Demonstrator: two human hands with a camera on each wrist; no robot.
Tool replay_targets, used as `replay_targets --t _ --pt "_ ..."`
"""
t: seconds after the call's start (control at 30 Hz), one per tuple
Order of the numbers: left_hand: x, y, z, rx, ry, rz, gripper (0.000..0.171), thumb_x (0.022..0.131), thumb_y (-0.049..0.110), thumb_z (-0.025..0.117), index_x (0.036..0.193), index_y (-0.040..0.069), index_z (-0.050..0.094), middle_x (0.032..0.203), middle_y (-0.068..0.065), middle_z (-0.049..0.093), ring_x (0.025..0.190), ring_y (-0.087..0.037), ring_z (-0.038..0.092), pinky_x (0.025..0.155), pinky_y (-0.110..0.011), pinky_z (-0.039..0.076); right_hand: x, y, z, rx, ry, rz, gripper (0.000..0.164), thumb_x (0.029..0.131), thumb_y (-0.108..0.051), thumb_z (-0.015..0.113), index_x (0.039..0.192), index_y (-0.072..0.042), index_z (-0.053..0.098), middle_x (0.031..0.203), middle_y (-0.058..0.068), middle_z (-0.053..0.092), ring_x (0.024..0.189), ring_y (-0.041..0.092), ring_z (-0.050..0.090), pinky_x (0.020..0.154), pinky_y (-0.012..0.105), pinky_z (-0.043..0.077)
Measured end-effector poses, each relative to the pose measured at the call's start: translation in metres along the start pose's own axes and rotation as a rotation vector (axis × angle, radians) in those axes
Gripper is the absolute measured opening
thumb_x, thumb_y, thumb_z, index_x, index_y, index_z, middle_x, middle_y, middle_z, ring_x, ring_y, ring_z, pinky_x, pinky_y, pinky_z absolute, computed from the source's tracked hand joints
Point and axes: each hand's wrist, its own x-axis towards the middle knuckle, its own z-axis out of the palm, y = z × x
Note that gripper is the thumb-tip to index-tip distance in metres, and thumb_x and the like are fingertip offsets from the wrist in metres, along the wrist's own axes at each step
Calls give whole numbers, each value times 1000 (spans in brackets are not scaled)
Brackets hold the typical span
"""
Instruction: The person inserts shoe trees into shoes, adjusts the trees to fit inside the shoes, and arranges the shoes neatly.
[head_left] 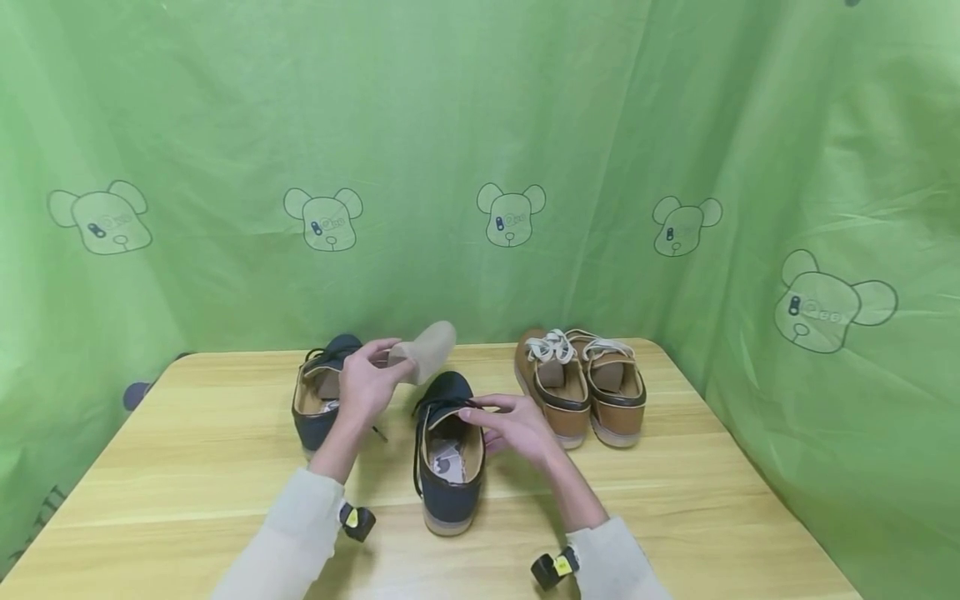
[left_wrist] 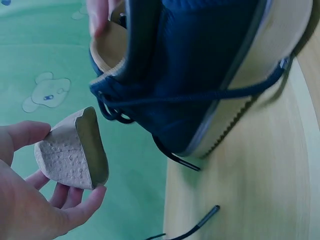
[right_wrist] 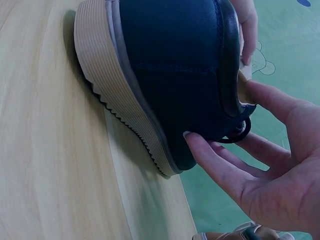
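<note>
A grey molded-pulp shoe insert (head_left: 431, 348), rounded at one end and hollow at the other, is held up by my left hand (head_left: 367, 379) above the table. In the left wrist view, thumb and fingers pinch the insert (left_wrist: 62, 157) along its sides. Below and to the right, a navy lace-up shoe (head_left: 452, 498) stands with its toe pointing away from me and a printed paper label inside. My right hand (head_left: 520, 427) grips that shoe's right side near the tongue. The right wrist view shows the thumb at the collar of the shoe (right_wrist: 175, 75) and fingers against its outer side.
Another navy shoe (head_left: 311, 429) stands behind my left hand with an insert (head_left: 328, 385) in it. To the right are two brown shoes (head_left: 567, 419) with white laces, each holding an insert. A green curtain (head_left: 420, 275) hangs behind the wooden table (head_left: 187, 467).
</note>
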Motion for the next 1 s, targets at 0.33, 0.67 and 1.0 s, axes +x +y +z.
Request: replay_targets --t 0.33,0.67,1.0 --pt "-13 15 -11 -33 -94 23 47 82 23 83 127 15 68 124 -12 72 112 -28 69 93 -44 56 0 0 0 2 -6 -4 55 82 -36 84 126 -6 70 108 22 75 74 29 75 70 43 64" --pt "-30 24 -24 -27 -202 47 47 82 26 83 126 19 69 126 -9 70 112 -27 68 93 -41 57 0 -1 0 2 -1 -1 56 82 -35 85 127 -5 69 108 21 75 76 31 75 69 41 64" --pt "-41 33 -43 -45 -345 51 54 81 24 85 132 16 66 127 -10 67 116 -29 65 99 -43 54 -1 -2 0 -7 -7 -10 56 82 -36 84 126 -5 70 105 23 76 77 32 76 69 41 64"
